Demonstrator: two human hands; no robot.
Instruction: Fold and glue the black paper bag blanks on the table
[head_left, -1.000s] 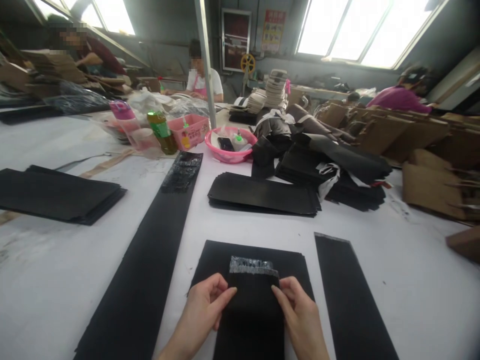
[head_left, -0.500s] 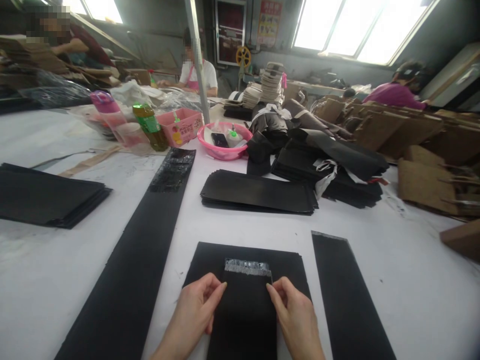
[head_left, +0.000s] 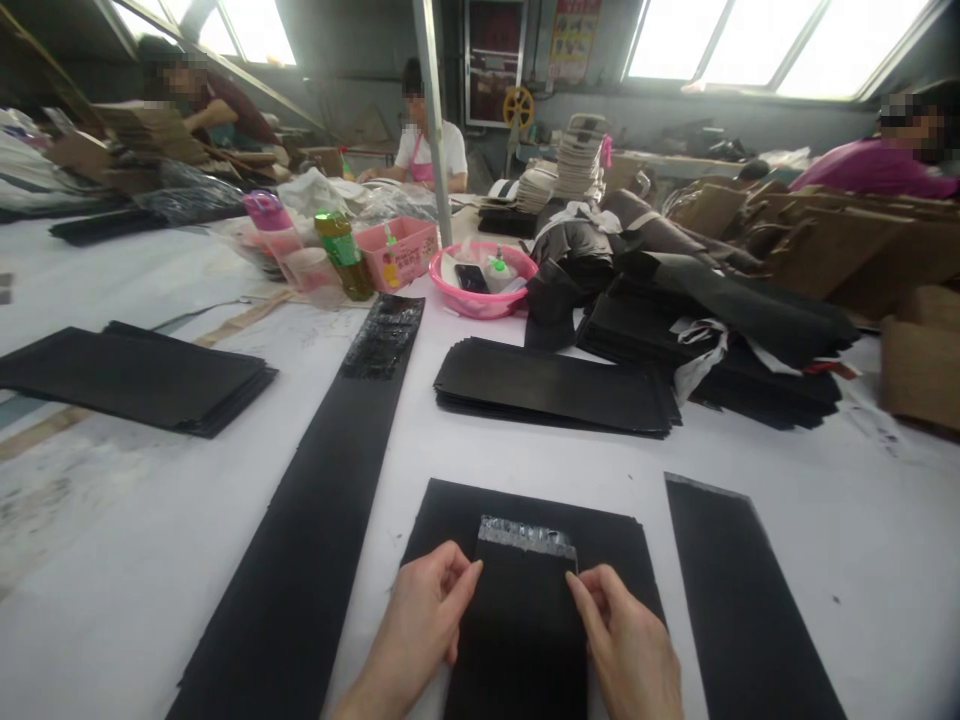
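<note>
Between my hands is a black strip (head_left: 521,630) of sheet material with a shiny, glue-like band across its far end. My left hand (head_left: 427,620) pinches its left edge between thumb and fingers. On the opposite edge, my right hand (head_left: 626,635) has a similar pinch. Beneath the strip lies a wider black sheet (head_left: 607,530), flat on the white table. To the right rests another black strip (head_left: 750,600) with a greyish far edge. A long black strip (head_left: 315,510) with a shiny smeared end stretches away on the left.
Stacks of black pieces lie ahead (head_left: 555,390) and at left (head_left: 142,375). Beyond them are a pink basin (head_left: 480,305) holding a phone and small bottle, a pink box (head_left: 397,255), a drink bottle (head_left: 341,255) and a metal pole (head_left: 433,130). Several people sit farther back.
The whole scene has shifted rightward in view as my head turned left. Both hands keep their pinch on the strip, with little movement relative to the sheet below.
</note>
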